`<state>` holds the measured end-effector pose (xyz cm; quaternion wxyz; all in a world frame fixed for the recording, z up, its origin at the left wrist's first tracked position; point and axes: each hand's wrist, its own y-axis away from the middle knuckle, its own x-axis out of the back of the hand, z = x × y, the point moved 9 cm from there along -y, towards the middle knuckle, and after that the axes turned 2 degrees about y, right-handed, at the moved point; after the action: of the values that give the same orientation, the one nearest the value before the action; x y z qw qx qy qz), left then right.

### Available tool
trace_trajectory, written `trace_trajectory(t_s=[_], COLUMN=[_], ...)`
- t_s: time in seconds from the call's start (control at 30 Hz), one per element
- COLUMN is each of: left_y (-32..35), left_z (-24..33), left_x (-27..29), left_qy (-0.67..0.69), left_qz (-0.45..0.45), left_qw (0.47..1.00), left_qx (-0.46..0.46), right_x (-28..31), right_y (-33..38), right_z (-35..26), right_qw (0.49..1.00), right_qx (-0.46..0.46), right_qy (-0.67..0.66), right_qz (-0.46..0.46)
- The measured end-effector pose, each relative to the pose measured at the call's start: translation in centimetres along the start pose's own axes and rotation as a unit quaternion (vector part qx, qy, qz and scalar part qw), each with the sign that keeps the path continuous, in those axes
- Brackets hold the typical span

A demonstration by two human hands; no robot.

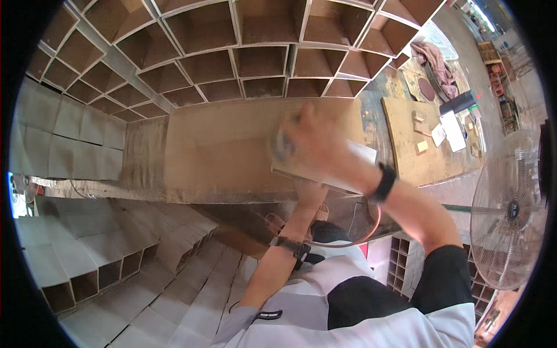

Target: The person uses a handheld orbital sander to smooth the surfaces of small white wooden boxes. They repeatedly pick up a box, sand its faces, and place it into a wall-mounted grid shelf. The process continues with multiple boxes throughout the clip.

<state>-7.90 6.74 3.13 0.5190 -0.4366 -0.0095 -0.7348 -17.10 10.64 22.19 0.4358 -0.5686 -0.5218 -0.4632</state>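
Note:
My right hand [316, 136] is over the near right part of a brown board on the bench, smeared by motion. Next to its fingers is a blurred greyish thing [282, 144]; whether the hand grips it does not show. Beneath this hand a flat box-like piece [284, 171] with a pale edge lies at the bench's front. My left hand [311, 194] is at the near edge of that piece, and its fingers are hidden by it. A white sheet or panel [362, 152] shows beside my right wrist.
Rows of open compartments [261, 62] stand behind the brown board [220, 151]. Grey-white boxes [81, 124] are stacked at the left and below. Rightward lie another board [406, 145] with small blocks, a checkered cloth [435, 64], a dark case [457, 102] and a standing fan [505, 209].

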Motion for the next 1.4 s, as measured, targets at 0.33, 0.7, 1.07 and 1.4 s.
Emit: trace_trajectory(t_s=[0.33,0.7,1.07,1.4], left_y=[-2.5,-2.0,-1.2,-1.5], left_z=[0.8,0.6,0.4,-0.1], left_x=[2.2,3.2,1.9,1.4], left_qy=[0.094,0.209,0.149,0.136], left_qz=[0.013,0.027,-0.003,-0.005], left_qw=[0.995,0.977,0.989,0.991], left_qx=[-0.036,0.005,-0.01,0.003], right_x=[0.6,2.1,2.2,2.5], right_y=[4.4,13.0,11.7,12.5], right_z=[-1.2,7.3,11.3,9.5], right_qw=[0.999,0.987,0.985,0.99], right_qx=[0.005,-0.155,-0.157,-0.128], right_qy=[0.006,-0.031,-0.053,-0.038], right_qz=[0.046,0.007,0.043,0.046])
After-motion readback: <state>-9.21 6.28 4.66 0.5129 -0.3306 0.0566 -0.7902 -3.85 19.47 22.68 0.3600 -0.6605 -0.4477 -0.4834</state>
